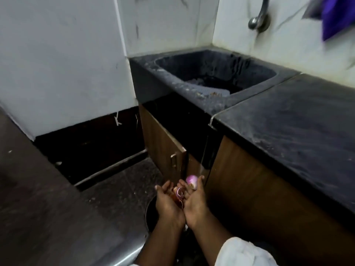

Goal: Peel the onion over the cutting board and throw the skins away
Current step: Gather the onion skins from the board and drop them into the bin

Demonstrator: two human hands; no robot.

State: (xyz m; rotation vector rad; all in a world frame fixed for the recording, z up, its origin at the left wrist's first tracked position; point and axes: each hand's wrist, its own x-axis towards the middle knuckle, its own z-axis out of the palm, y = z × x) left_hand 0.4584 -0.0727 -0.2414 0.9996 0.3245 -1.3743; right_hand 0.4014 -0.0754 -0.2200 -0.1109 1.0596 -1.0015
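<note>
Both hands are held together, palms up, low in front of the cabinet. My right hand (196, 200) holds a peeled pinkish-purple onion (191, 181) at its fingertips. Brown and purple onion skins (177, 195) lie in the cup formed between the two palms, mostly against my left hand (168, 203). Directly below the hands is a dark round bin (150, 212) on the floor, largely hidden by my forearms. No cutting board is in view.
A dark stone sink (217, 72) sits in the corner under a metal tap (258, 18). A black countertop (297, 127) runs to the right over brown cabinets; one cabinet door (163, 148) stands ajar. A steel surface (123, 254) lies at lower left.
</note>
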